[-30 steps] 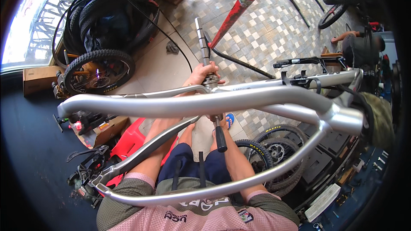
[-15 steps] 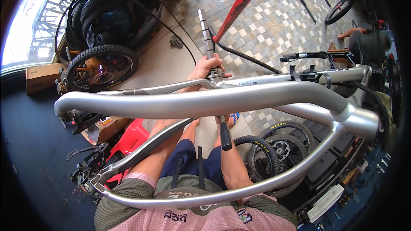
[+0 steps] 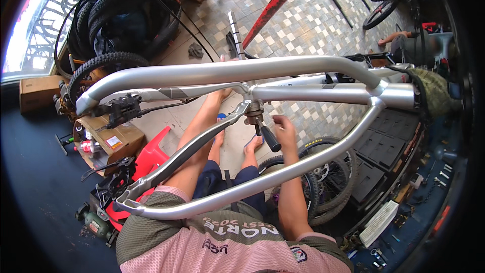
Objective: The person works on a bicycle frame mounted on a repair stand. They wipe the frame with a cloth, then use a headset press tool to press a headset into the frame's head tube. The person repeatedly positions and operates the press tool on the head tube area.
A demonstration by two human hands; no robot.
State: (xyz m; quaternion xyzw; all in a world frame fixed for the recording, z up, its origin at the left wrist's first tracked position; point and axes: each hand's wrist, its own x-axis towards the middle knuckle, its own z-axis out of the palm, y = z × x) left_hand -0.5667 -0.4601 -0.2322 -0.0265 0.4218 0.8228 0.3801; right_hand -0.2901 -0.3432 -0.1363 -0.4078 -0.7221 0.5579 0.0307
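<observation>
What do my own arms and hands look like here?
Short, mesh-textured olive-green sleeves with pink cuffs; bare forearms below. Your right hand shows no glove; your left hand is mostly hidden behind the silver frame.

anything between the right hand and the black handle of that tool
Nothing visible: the right hand is just right of the black handle, with no object in the gap. The lower silver tube crosses in front of the right forearm, not that gap.
</observation>
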